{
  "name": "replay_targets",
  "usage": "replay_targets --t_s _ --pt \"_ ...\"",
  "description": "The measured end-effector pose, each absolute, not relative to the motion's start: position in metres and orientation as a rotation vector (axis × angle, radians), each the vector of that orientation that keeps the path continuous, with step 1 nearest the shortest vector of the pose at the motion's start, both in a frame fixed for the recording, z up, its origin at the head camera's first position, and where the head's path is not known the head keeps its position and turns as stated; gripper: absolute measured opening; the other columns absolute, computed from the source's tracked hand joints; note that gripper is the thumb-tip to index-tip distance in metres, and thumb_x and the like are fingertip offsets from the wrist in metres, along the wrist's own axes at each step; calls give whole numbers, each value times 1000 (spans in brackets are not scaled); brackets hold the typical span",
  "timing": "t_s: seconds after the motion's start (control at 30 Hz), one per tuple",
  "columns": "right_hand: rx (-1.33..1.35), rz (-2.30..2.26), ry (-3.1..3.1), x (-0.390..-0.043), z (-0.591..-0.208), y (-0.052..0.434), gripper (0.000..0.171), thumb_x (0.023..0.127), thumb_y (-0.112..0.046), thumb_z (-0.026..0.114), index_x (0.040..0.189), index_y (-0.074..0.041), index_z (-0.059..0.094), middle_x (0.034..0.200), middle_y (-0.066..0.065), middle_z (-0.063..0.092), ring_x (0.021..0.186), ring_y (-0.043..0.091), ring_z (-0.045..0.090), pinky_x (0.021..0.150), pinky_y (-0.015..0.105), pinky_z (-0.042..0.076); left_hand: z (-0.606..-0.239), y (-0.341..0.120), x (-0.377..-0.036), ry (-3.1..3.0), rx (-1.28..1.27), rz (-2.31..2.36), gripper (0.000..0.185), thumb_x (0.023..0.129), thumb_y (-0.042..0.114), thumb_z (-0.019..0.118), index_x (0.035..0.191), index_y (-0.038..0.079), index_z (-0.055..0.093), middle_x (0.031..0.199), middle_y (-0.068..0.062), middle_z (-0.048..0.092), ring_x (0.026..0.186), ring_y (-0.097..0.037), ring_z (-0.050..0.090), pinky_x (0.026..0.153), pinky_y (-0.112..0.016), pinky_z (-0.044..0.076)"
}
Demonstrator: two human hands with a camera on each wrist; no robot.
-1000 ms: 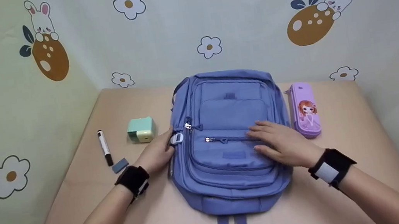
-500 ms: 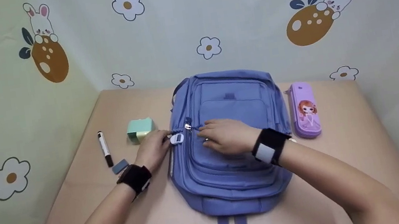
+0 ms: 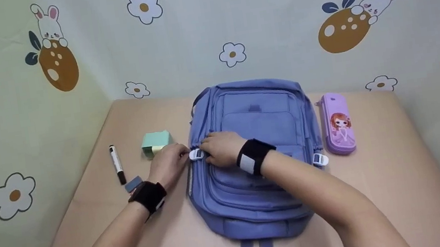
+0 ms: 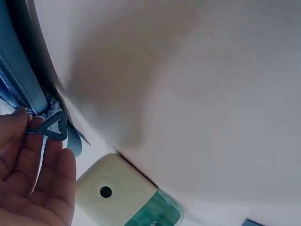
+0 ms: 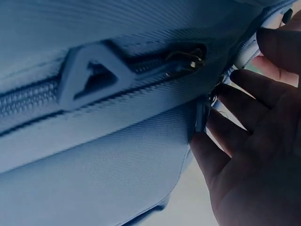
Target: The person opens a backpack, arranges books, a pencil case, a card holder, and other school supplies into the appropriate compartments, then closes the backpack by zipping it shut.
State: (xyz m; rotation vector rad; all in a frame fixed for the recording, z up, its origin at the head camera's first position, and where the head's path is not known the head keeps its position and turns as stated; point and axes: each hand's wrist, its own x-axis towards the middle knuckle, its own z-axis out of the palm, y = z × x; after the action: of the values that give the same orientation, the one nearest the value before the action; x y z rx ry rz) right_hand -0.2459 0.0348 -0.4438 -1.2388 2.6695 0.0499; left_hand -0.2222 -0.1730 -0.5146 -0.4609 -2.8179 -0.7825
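Observation:
A blue backpack [image 3: 261, 124] lies front side up on the table. At its left side, my left hand [image 3: 168, 163] pinches a triangular zipper pull [image 4: 55, 126] between thumb and forefinger. Right beside it is a white buckle [image 3: 196, 154]. My right hand [image 3: 225, 148] reaches across the bag's front, its fingertips touching the left edge near the same buckle. In the right wrist view those fingers [image 5: 235, 146] look nearly straight and spread against the fabric. Close to them, a second triangular pull [image 5: 94, 75] hangs from the front pocket zipper.
Left of the bag stands a green and cream pencil sharpener [image 3: 156, 140]. A marker [image 3: 117, 166] and a blue eraser [image 3: 133, 183] lie farther left, the eraser partly behind my wristband. On the right is a purple pencil case [image 3: 337, 124]. Patterned cloth walls [image 3: 278, 46] enclose the table.
My right hand has moved left, from the bag's right front to its left edge. The left hand has shifted slightly up the side. A right-hand white buckle has come into sight.

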Motion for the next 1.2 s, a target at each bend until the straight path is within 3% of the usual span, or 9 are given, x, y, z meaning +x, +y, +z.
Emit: replay_targets --t_s 0.23,0.63,0.87,1.03,1.2 --pt "-1182 75 2644 -247 -449 36 46 102 -30 61 143 -9 59 154 9 50 145 33 39 120 41 30 -511 -177 -213 -2871 -490 -811 7 95 12 71 98 8 76 97 -7 74 90 -26 69 83 -44 55" --pt "-1199 90 2637 -248 -453 35 45 102 -31 61 141 -8 60 154 10 50 145 33 39 120 40 29 -493 -182 -176 -3009 -550 -740 4 91 12 75 93 11 78 89 -1 73 84 -22 68 78 -43 55" --pt "-1225 38 2640 -244 -445 39 44 101 -29 62 139 -6 61 153 13 50 145 35 40 120 43 29 -494 -183 -173 -3032 -549 -762 4 91 12 75 93 12 78 87 2 72 81 -17 67 79 -40 55" --pt "-1403 -7 2664 -218 -430 59 43 101 -30 63 136 -5 63 149 15 53 142 37 42 120 47 29 -496 -184 -173 -3027 -522 -777 4 92 15 76 94 12 77 86 2 72 80 -16 66 79 -40 55" --pt "-1601 -1 2712 -167 -420 100 44 101 -36 61 136 -10 64 145 13 58 141 35 45 119 49 29 -499 -184 -168 -3032 -480 -790 4 91 16 76 94 13 77 88 2 72 83 -17 67 82 -41 55"
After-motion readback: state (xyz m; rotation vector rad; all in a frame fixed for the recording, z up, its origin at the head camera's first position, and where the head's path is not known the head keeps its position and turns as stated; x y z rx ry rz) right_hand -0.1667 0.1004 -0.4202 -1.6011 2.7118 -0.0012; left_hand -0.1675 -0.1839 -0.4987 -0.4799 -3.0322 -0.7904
